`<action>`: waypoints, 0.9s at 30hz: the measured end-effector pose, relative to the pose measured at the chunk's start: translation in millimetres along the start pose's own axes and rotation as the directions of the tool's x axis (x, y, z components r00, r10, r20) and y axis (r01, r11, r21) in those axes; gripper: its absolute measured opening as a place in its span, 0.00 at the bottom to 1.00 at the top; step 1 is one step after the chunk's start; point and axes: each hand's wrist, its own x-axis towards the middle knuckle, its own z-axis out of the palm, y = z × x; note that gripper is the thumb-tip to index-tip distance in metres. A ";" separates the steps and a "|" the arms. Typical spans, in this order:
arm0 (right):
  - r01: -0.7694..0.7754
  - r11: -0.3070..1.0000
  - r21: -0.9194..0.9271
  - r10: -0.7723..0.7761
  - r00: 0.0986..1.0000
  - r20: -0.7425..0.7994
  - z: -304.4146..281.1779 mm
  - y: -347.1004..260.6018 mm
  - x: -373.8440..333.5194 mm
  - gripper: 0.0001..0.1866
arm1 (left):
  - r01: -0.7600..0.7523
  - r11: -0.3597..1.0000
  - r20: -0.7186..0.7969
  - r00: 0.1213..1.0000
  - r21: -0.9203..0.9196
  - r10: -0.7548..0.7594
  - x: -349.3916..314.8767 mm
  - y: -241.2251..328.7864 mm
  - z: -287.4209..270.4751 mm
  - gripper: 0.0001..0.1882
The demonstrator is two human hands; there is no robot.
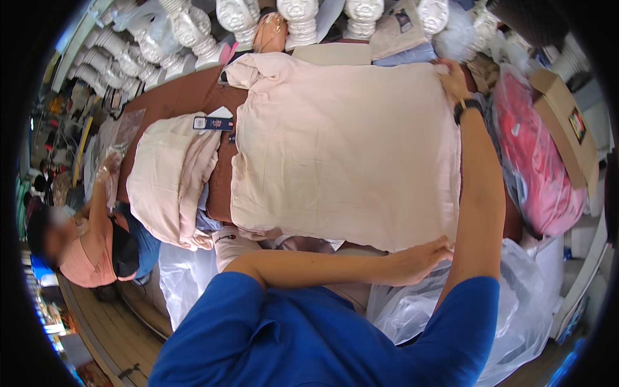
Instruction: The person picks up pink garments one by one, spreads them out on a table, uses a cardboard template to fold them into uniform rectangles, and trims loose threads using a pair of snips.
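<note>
Pale pink cloth sheet point(342, 148), folded to a broad rectangle, lies flat on the brown table point(174, 97). At the sheet's near right corner the left hand point(419, 261) pinches the edge with closed fingers. At its far right corner the right hand point(454, 80), with a black wristband, grips the cloth. Left of the sheet sits a heap of folded cream cloths point(171, 180); right of it, a red bundle in clear plastic point(538, 161).
</note>
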 end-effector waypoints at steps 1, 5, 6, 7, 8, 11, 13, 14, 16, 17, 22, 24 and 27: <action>-0.046 0.998 -0.040 0.043 0.996 -0.078 -15.7 23.6 -2.9 0.26 | -0.045 0.999 -0.001 0.999 0.026 0.045 6.9 -4.3 9.4 0.25; -0.101 0.977 -0.188 0.072 0.986 -0.152 3.1 25.1 -25.7 0.27 | -0.026 0.994 0.264 0.965 0.104 -0.002 25.5 -35.1 17.4 0.23; -0.099 0.971 -0.219 0.058 0.981 -0.185 0.2 26.6 -31.5 0.27 | -0.033 0.999 0.211 0.977 0.041 0.024 22.9 -33.2 16.3 0.22; -0.136 0.962 -0.235 0.088 0.975 -0.205 -5.2 33.9 -42.0 0.28 | -0.050 0.998 0.165 0.985 -0.023 0.053 17.7 -27.5 14.4 0.21; -0.166 0.950 -0.266 0.109 0.970 -0.215 -7.5 36.3 -50.6 0.28 | -0.080 0.992 0.102 0.991 -0.095 0.090 8.7 -15.5 5.4 0.20; -0.260 0.811 -0.524 0.244 0.965 -0.099 -41.1 59.7 -78.7 0.28 | -0.007 1.000 0.077 0.997 -0.004 0.007 -43.1 -5.0 -55.5 0.19; -0.194 0.720 -0.666 0.212 0.976 -0.056 -68.7 82.4 -100.2 0.29 | 0.145 0.974 -0.153 0.981 0.172 -0.119 -100.0 -17.0 -106.6 0.16; -0.303 0.697 -0.650 0.371 0.928 -0.035 -67.7 74.8 -109.4 0.31 | 0.235 0.917 -0.319 0.939 0.321 -0.129 -133.5 -24.6 -138.8 0.15; -0.502 0.590 -0.632 0.652 0.758 0.006 -69.9 33.5 -128.3 0.36 | 0.472 0.606 -0.582 0.813 0.641 -0.018 -206.8 -40.0 -203.3 0.16; -0.542 0.520 -0.660 0.794 0.592 0.140 -69.9 -9.8 -142.1 0.41 | 0.697 0.409 -0.734 0.673 0.590 -0.088 -232.4 -14.8 -221.0 0.17; -0.424 0.377 -0.823 0.925 0.125 0.359 -76.7 -88.9 -234.5 0.41 | 0.923 0.371 -0.931 0.219 0.100 -0.292 -320.8 -5.5 -248.6 0.16; -0.463 0.485 -0.742 0.872 0.199 0.447 -69.3 -99.0 -271.9 0.36 | 0.935 0.348 -0.912 0.204 0.073 -0.357 -327.5 -3.7 -242.0 0.15; -0.626 0.490 -0.606 0.862 0.245 0.444 -70.9 -73.4 -313.9 0.25 | 0.925 0.330 -0.909 0.292 0.190 -0.297 -311.2 -7.9 -226.0 0.13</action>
